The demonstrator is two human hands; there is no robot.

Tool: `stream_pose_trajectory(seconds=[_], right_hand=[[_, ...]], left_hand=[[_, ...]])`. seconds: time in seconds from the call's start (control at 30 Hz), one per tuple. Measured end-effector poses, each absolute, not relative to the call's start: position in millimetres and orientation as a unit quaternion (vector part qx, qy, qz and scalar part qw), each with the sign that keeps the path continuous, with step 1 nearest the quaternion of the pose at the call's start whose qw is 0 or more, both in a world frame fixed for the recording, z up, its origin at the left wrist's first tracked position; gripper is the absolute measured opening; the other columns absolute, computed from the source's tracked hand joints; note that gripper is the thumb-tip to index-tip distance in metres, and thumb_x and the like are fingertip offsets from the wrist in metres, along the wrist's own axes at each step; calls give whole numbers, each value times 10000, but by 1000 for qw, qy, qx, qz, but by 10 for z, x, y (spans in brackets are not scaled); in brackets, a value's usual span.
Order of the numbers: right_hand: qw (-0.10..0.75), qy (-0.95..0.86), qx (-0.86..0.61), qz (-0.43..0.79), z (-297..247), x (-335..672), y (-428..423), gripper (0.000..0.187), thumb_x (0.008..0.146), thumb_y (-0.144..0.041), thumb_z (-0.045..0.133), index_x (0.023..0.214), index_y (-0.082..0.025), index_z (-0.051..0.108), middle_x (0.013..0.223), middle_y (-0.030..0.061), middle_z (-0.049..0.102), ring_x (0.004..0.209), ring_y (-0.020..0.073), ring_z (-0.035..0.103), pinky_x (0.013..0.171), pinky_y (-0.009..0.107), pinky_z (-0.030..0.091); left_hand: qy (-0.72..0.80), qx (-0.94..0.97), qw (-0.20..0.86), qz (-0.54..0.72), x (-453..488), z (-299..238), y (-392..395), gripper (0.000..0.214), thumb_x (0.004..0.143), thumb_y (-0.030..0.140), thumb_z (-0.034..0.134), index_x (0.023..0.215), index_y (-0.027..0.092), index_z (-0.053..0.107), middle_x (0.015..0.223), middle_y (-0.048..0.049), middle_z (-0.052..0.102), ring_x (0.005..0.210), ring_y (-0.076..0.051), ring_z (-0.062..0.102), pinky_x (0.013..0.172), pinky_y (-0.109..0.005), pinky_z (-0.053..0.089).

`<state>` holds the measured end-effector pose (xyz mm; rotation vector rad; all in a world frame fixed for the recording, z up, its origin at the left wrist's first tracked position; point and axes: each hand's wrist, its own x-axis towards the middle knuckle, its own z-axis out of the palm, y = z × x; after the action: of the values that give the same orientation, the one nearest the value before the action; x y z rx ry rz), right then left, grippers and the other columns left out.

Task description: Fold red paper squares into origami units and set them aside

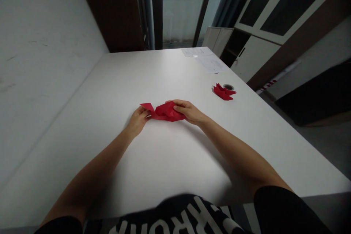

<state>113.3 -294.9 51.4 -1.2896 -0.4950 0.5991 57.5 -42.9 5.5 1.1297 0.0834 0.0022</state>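
Note:
A partly folded piece of red paper (164, 111) lies on the white table (170, 153) in front of me. My left hand (139, 119) pinches its left corner, fingers closed on the paper. My right hand (188, 111) grips the right side, fingers curled over the folds. Both hands rest low on the tabletop. A second, finished-looking folded red paper shape (224, 92) sits further off to the right, apart from both hands.
A round cable hole (228, 86) is just behind the second red shape. White sheets of paper (205, 58) lie at the table's far right corner. A wall runs along the left; cabinets and a dark gap stand to the right.

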Motion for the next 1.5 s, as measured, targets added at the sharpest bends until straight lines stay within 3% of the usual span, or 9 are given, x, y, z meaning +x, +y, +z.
stream_pose_trajectory(seconds=[0.17, 0.43, 0.6, 0.8, 0.97, 1.07, 1.23, 1.37, 1.5], right_hand=[[719, -249, -608, 226, 434, 1106, -2897, 236, 847, -410, 700, 939, -194, 681, 899, 21, 669, 812, 150, 596, 788, 289, 483], [748, -172, -621, 159, 356, 1095, -2795, 242, 798, -411, 686, 912, -200, 652, 857, 8, 655, 774, 144, 575, 751, 289, 466], [718, -210, -611, 259, 393, 1034, -2829, 237, 775, -398, 715, 890, -195, 673, 821, 4, 653, 733, 148, 569, 695, 273, 448], [685, -177, -610, 358, 401, 949, -2764, 476, 841, -628, 645, 790, -155, 666, 796, 41, 653, 752, 155, 574, 742, 294, 458], [722, -174, -607, 282, 419, 868, -2691, 441, 777, -544, 757, 673, -186, 523, 636, -47, 509, 594, 92, 429, 616, 243, 369], [748, -167, -598, 232, 457, 853, -2692, 438, 793, -551, 735, 695, -196, 497, 648, -45, 502, 595, 96, 420, 593, 239, 345], [747, -147, -630, 155, 449, 899, -2718, 433, 812, -539, 702, 678, -203, 464, 589, -52, 420, 529, 87, 327, 507, 237, 211], [749, -148, -630, 141, 396, 932, -2708, 430, 813, -466, 680, 655, -215, 369, 565, -66, 335, 507, 85, 249, 493, 248, 149], [761, -144, -620, 127, 350, 915, -2677, 394, 817, -374, 652, 649, -218, 332, 561, -68, 313, 505, 85, 228, 491, 254, 130]], left_hand=[[45, 515, 854, 62, 607, 58, -398, 170, 814, 260, 737, 877, 201, 590, 863, 14, 659, 772, -115, 619, 767, -281, 514], [17, 512, 857, 53, 586, 45, -407, 325, 805, 321, 778, 1049, 233, 582, 1034, -25, 711, 962, -166, 675, 931, -361, 497], [-13, 521, 850, 80, 591, 98, -380, 260, 811, 315, 778, 954, 206, 590, 978, -23, 700, 929, -160, 662, 949, -371, 496], [-85, 560, 821, 68, 528, 224, -464, 263, 820, 319, 783, 947, 193, 591, 923, -19, 684, 864, -157, 645, 882, -345, 520], [-75, 569, 815, 77, 523, 220, -486, 289, 820, 320, 786, 1003, 208, 593, 974, -23, 703, 880, -158, 658, 861, -322, 529], [-55, 543, 834, 76, 544, 199, -440, 323, 817, 322, 787, 1040, 220, 577, 1064, -33, 709, 906, -160, 668, 833, -311, 539], [-10, 522, 850, 69, 593, 196, -338, 347, 784, 336, 817, 983, 219, 558, 973, -17, 721, 871, -160, 690, 789, -287, 547], [38, 497, 864, 70, 590, 232, -353, 377, 746, 354, 843, 970, 216, 573, 950, -19, 732, 938, -200, 707, 817, -310, 562], [17, 473, 880, 31, 511, 252, -479, 377, 817, 439, 770, 1074, 199, 634, 1123, -84, 732, 1139, -265, 665, 954, -387, 538]])
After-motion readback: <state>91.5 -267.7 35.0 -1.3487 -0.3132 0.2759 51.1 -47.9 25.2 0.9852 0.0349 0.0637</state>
